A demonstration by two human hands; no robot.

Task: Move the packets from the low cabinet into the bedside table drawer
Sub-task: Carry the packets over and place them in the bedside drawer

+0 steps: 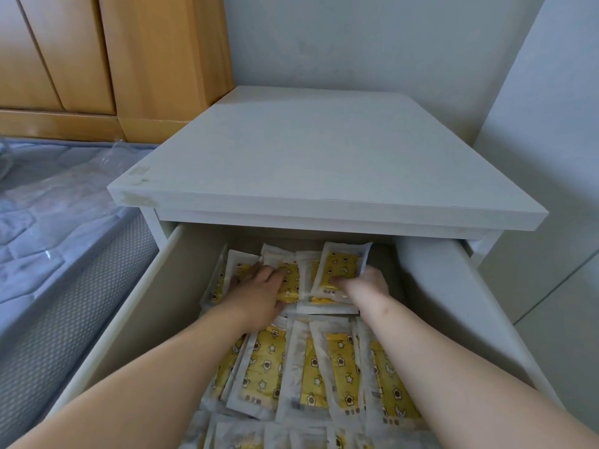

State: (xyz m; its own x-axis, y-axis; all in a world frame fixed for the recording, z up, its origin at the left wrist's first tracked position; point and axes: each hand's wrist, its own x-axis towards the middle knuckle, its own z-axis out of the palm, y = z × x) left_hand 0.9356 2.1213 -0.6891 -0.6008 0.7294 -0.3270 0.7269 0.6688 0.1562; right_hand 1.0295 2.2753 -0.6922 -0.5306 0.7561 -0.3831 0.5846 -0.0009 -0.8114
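Packets (pixel 324 367) already fill the near part of the drawer (pixel 146 303). Farther in, the left hand (pixel 259 293) lies flat on some, and the right hand (pixel 364 283) grips one tilted packet (pixel 338 267). Lots are in; I cannot see if more are left.

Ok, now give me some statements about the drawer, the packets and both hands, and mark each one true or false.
1. The white bedside table has its drawer pulled open. True.
2. The drawer holds nothing. False: many yellow-and-white plastic packets lie in it.
3. The right hand grips a tilted packet at the drawer's back. True.
4. The left hand rests on the table top. False: it lies flat on packets inside the drawer.
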